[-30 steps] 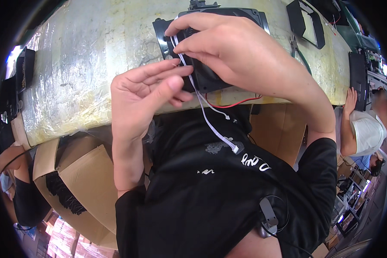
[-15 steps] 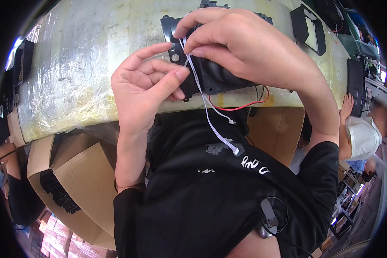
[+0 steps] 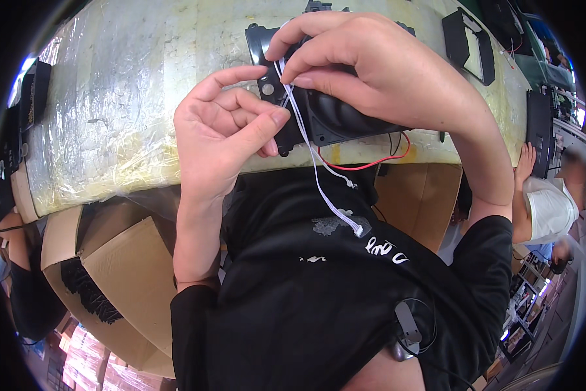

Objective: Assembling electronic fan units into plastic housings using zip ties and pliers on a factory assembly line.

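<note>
My right hand (image 3: 364, 62) reaches over a black plastic housing (image 3: 327, 125), thumb and fingertips closed on a bundle of thin white cables (image 3: 304, 133). From there the cables hang over the table edge onto my black shirt, one ending in a small white connector (image 3: 357, 230). Beside it, my left hand (image 3: 221, 133) has its thumb and a finger pressed together at a thin strand by the cables; the index finger stretches toward the housing. Exactly what the left fingertips pinch is too small to make out. A red wire (image 3: 364, 168) loops from the housing's near side.
The table (image 3: 123, 85) is covered in clear film. A black rectangular frame (image 3: 469, 45) lies at the far right. Open cardboard boxes (image 3: 127, 267) stand below the near edge. Another person's hand (image 3: 526, 159) rests at the table's right end.
Both hands and the housing have shifted very slightly to the right. The right fingers stay on the cables, and the left hand keeps its pinch.
</note>
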A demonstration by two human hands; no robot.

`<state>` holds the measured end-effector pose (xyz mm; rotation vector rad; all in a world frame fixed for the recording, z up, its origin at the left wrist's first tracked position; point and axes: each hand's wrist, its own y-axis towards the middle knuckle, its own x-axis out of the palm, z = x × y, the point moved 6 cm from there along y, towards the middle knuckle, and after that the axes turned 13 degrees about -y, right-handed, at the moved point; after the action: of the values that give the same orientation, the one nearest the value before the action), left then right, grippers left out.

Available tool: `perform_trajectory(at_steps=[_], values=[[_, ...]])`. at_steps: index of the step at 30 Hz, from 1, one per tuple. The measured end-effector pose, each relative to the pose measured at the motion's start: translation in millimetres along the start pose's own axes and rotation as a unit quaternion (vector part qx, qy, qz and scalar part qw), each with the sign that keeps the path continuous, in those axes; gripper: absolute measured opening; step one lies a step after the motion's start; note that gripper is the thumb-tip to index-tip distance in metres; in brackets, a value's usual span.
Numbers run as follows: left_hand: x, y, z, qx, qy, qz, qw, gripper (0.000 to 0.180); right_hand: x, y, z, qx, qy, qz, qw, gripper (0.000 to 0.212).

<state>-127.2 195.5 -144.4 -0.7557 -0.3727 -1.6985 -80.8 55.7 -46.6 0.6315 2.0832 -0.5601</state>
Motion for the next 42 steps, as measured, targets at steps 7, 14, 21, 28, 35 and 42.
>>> perform_trajectory(at_steps=[7, 14, 21, 28, 35, 42], values=[[0.5, 0.9, -0.2, -0.006, -0.004, 0.003, 1.000, 0.042, 1.5, -1.4, 1.8, -0.016, 0.007, 0.013, 1.000, 0.018], [-2.0, 1.4, -2.0, -0.004, -0.014, 0.002, 1.000, 0.041, -4.5, -0.5, -3.6, -0.007, -0.001, 0.004, 1.000, 0.019], [-1.5, 2.2, -2.0, -0.008, -0.022, -0.003, 1.000, 0.040, -3.7, 0.2, -2.6, -0.004, 0.000, -0.004, 1.000, 0.019], [-2.9, 3.3, -2.9, -0.012, -0.025, -0.006, 1.000, 0.040, -2.9, 0.2, -3.3, -0.015, -0.008, 0.005, 1.000, 0.020], [-4.0, 5.8, -4.1, -0.016, -0.033, -0.017, 0.999, 0.043, -6.5, -1.2, -5.6, -0.035, -0.020, 0.004, 0.999, 0.019], [-4.1, 5.8, -1.9, 0.026, -0.003, -0.036, 0.999, 0.050, -9.2, 5.4, 0.1, -0.086, 0.011, -0.036, 0.996, 0.018]])
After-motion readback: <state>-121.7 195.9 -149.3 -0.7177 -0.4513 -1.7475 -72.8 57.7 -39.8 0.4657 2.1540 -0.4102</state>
